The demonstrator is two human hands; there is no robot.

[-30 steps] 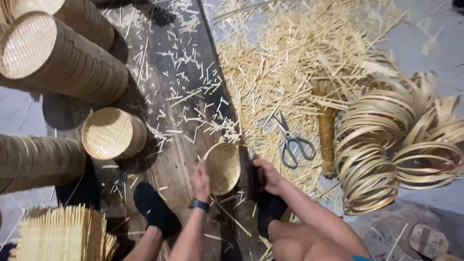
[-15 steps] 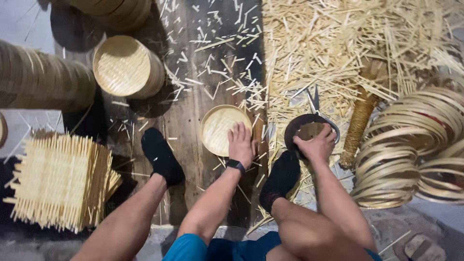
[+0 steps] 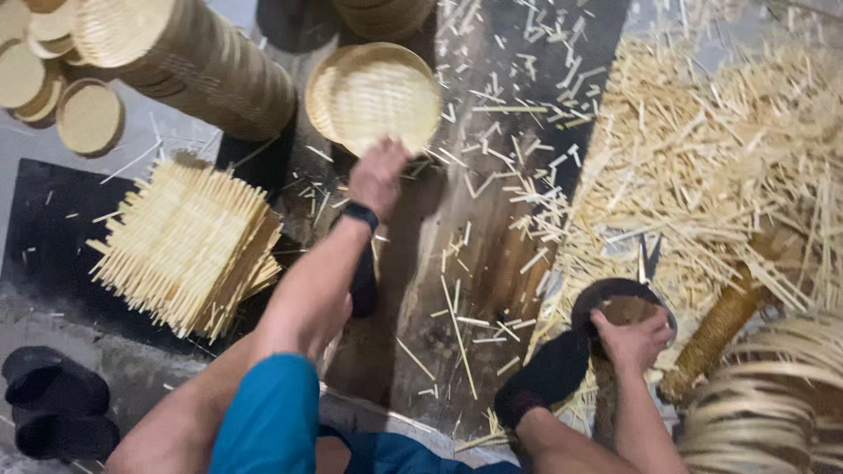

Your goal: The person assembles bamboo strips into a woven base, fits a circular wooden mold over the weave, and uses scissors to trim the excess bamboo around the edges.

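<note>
left hand [image 3: 378, 175] gripped woven bamboo tray [image 3: 376, 96] at stack | right hand [image 3: 634, 338] clasped dark round mould [image 3: 622, 303] | stacking step; next: release squarely

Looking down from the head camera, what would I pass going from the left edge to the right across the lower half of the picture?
Black shoes → square stack of woven mats → left hand on a round woven tray → right hand on a dark round mould → coiled strip hoops.
</note>
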